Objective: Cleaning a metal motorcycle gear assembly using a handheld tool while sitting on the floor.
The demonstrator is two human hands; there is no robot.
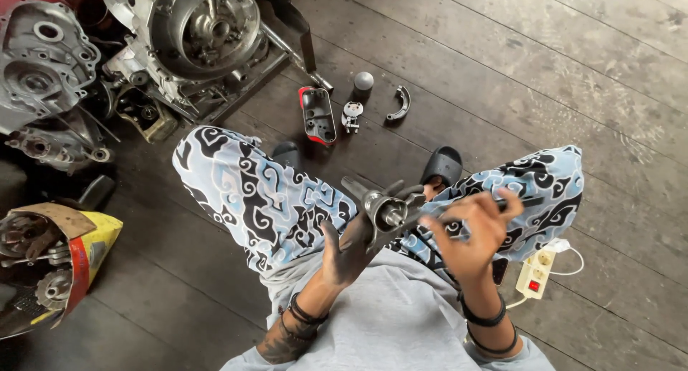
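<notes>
Metal shaft part (385,212), greasy and flanged, sits above the lap, gripped in the left hand (351,253) with fingers curled around its body. The right hand (469,231) pinches a thin dark tool (494,203) just right of it, seemingly mid-fitting; aligning the tool with the shaft end looks the delicate part. An engine case (204,31) lies far left.

Engine case (43,70) cut off by left edge

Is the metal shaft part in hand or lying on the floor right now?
In hand. The left hand grips the metal shaft part above the lap; the right hand holds a thin tool beside it.
</notes>
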